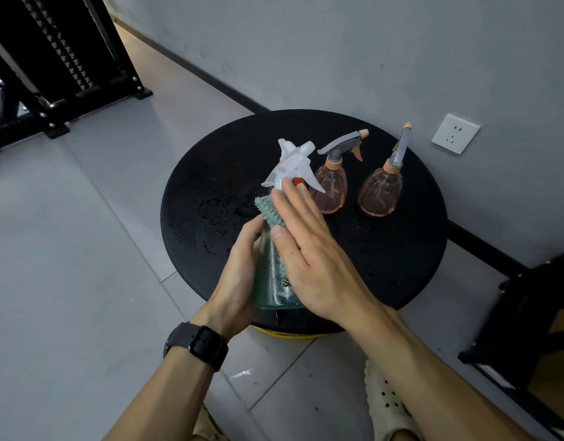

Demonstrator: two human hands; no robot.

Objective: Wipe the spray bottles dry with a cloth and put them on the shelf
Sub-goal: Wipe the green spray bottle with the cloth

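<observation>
Your left hand [239, 275] grips the green bottle [274, 281] by its body, held tilted over the near edge of the wet table [210, 173], while your right hand [309, 253], fingers straight, presses the cloth [269, 211] flat against its upper side. The bottle is translucent with a clear trigger head, droplets visible low on it, so I judge drying unfinished. To the right, two pink bottles [331, 189] stand untouched on the table; none appears shelved yet.

Left hand [239, 278] grips green spray bottle [274, 281]; right hand [312, 249] presses cloth [269, 211] flat against it.
</observation>
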